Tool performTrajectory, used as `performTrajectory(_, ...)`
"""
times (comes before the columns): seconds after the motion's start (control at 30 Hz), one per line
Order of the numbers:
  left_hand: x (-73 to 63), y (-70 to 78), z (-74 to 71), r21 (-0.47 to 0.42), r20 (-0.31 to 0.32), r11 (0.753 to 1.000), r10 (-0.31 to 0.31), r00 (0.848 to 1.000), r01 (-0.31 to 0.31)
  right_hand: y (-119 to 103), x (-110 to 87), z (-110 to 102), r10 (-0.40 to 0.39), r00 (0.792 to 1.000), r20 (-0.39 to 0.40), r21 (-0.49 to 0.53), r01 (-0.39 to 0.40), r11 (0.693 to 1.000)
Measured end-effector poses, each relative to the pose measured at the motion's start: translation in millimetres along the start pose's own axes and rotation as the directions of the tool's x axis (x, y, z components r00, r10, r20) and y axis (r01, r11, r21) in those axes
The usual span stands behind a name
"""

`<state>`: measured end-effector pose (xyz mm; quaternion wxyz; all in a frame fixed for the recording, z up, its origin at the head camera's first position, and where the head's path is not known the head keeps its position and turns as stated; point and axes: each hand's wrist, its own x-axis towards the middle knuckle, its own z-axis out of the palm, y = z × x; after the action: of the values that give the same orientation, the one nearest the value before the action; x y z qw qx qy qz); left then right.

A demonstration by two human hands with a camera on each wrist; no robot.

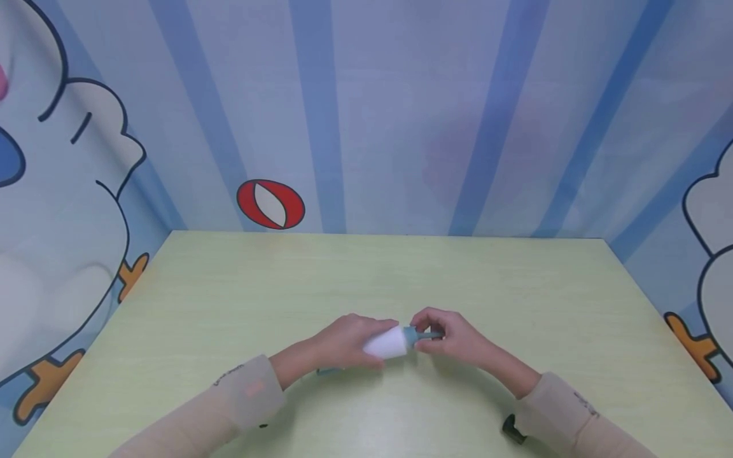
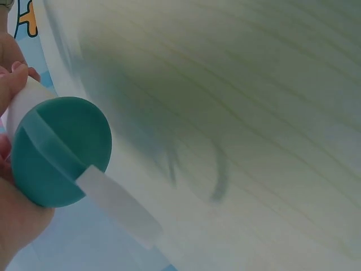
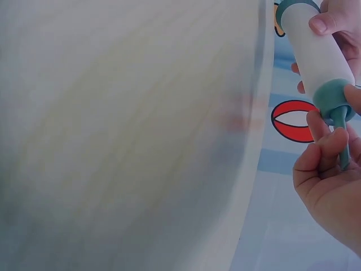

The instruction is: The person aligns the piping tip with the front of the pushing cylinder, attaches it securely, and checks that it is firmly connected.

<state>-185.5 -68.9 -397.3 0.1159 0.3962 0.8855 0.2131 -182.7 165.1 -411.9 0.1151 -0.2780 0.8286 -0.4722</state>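
Cylinder (image 1: 386, 343): white, above desk (image 1: 366, 273), short of far edge
Left hand (image 1: 349, 340): grasping its body
Right hand (image 1: 457, 337): grasping teal cap (image 1: 410, 336)
Room: ahead, to far corners

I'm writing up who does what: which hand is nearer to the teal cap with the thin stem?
Right. The right hand has its fingers at the teal cap; the left hand sits farther back, holding the white tube.

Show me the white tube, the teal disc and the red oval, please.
Tube (image 3: 317, 52), right wrist view: middle of its white side.
Disc (image 2: 78, 132), left wrist view: its flat teal face.
Oval (image 1: 271, 205), head view: its white centre.
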Motion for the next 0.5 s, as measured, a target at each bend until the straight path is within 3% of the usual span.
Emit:
performTrajectory(0.3,-1.6,-1.5,2.6,-0.003,0.006,1.0,0.019,1.0,-0.019,-0.6,-1.7,1.8,0.002,1.0,-0.009,-0.038,-0.002,0.999)
performTrajectory(0.5,-2.4,-3.9,3.8,-0.051,0.015,0.998,0.038,0.999,-0.037,-1.8,-2.7,3.2,-0.02,1.0,0.002,-0.047,0.02,0.999)
